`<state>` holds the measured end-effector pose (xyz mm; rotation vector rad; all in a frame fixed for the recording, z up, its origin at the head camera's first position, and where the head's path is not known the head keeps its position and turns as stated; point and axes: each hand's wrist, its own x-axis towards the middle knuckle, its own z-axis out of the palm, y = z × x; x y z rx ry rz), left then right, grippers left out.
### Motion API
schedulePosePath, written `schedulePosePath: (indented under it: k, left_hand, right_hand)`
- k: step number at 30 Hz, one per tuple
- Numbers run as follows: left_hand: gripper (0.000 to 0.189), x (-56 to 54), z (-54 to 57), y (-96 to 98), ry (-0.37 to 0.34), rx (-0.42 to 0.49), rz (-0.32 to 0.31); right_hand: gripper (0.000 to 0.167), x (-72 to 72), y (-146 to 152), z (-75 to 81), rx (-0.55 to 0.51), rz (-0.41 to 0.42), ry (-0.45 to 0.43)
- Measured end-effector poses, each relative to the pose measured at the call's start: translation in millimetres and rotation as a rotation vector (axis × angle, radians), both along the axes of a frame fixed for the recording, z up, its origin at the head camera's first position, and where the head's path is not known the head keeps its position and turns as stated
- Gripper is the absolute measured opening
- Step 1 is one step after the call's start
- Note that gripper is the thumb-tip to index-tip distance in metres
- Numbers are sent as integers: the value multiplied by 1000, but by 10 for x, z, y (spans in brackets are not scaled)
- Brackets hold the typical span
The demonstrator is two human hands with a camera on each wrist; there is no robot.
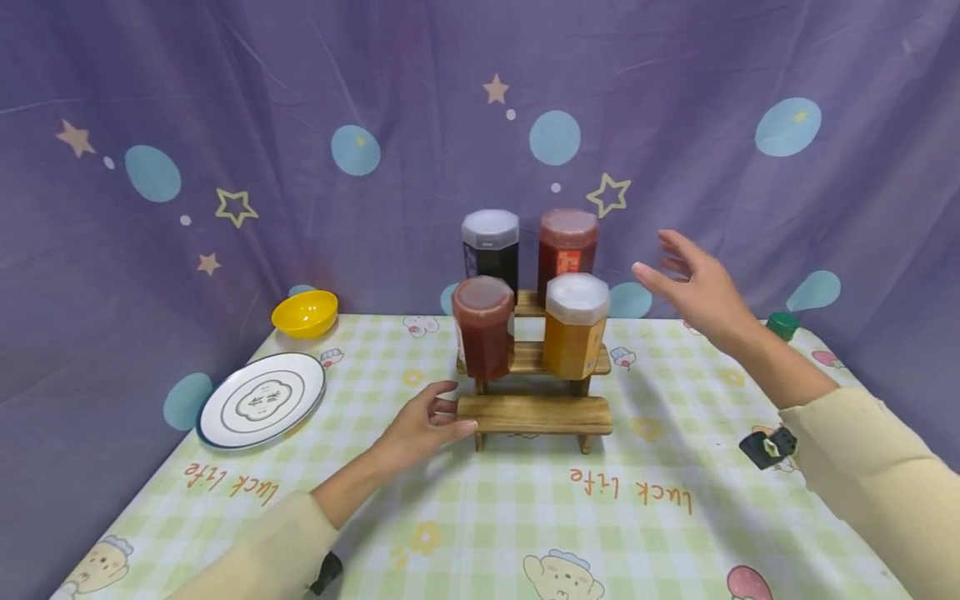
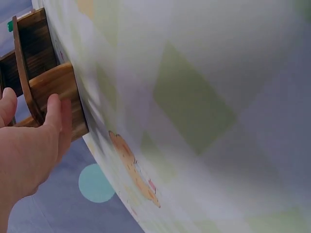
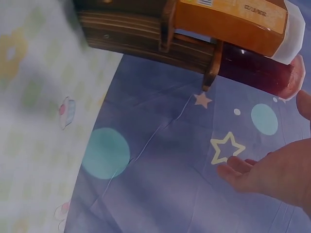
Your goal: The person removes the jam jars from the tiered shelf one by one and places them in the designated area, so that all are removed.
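A three-step wooden rack (image 1: 534, 414) stands on the table. On its top step are a dark jar (image 1: 491, 242) and a red jar (image 1: 573, 237); on the middle step are another red jar (image 1: 483, 329) and an amber jar (image 1: 576, 333). All have pale, faceted lids. My left hand (image 1: 420, 429) is at the left end of the bottom step, thumb in front; the left wrist view has its fingers (image 2: 54, 109) against or very near the wood. Off to the right of the jars, my right hand (image 1: 701, 292) hovers with loosely bent fingers, holding nothing.
At the left, a white plate (image 1: 225, 408) with a dark rim lies on the checked tablecloth (image 1: 487, 533). Behind it sits a yellow bowl (image 1: 307, 315). A green lid (image 1: 783, 323) shows beyond my right forearm. A purple curtain (image 1: 420, 75) hangs behind the table.
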<state>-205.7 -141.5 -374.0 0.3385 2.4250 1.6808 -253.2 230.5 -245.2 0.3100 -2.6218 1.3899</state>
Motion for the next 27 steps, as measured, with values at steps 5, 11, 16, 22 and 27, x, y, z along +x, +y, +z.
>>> schedulePosePath:
  k: [5,11,16,22,27]
  left_hand:
    - [69,8,-8,75,-49,-4,19]
    - [57,14,-18,102,-41,30,-5]
    - [55,12,-41,98,-39,66,-7]
    - [53,-2,-65,104,-47,84,16]
    - [53,-7,-76,111,-46,71,19]
  right_hand:
    - [82,-73,-85,80,-41,26,11]
    - [88,-156,-233,179,-52,49,-22]
    - [90,-261,-387,281,-95,103,-64]
    - [92,-380,-579,362,-147,173,-114]
    - [89,-435,-709,370,-144,149,-100]
